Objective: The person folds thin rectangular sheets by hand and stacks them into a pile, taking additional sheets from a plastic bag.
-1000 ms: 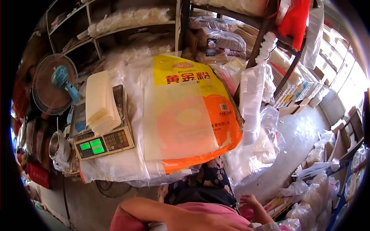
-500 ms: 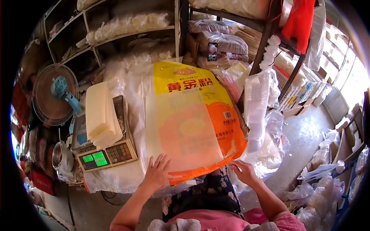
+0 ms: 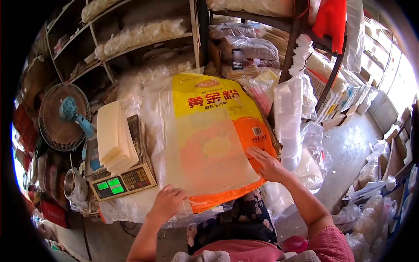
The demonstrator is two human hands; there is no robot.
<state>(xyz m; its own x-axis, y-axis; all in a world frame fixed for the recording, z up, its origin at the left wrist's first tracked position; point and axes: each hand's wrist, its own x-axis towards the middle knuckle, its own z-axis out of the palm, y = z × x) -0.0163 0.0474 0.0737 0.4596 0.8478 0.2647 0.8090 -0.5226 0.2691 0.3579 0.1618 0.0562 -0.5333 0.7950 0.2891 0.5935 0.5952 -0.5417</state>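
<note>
A translucent plastic sheet or flat bag (image 3: 205,150) lies over a yellow and orange printed sack (image 3: 248,107) on the work surface. My right hand (image 3: 267,166) rests at the sheet's right edge, fingers stretched out over the orange part of the sack. Near the sheet's lower left corner is my left hand (image 3: 168,201), its fingers slightly bent and nothing visible in them. To the left, a stack of cream-coloured flat bags or sheets (image 3: 114,135) sits on a digital scale (image 3: 126,181) with lit green displays.
A fan (image 3: 65,115) stands left of the scale. Shelves (image 3: 144,41) with bagged goods rise behind. A dark post (image 3: 290,56) with hanging clear plastic bags (image 3: 288,118) is at the right. Plastic bags (image 3: 366,222) are piled at lower right.
My right hand has moved up and left from beside the sack onto the sheet's right edge. My left hand has shifted slightly down and left, fingers less spread. The view has tilted slightly.
</note>
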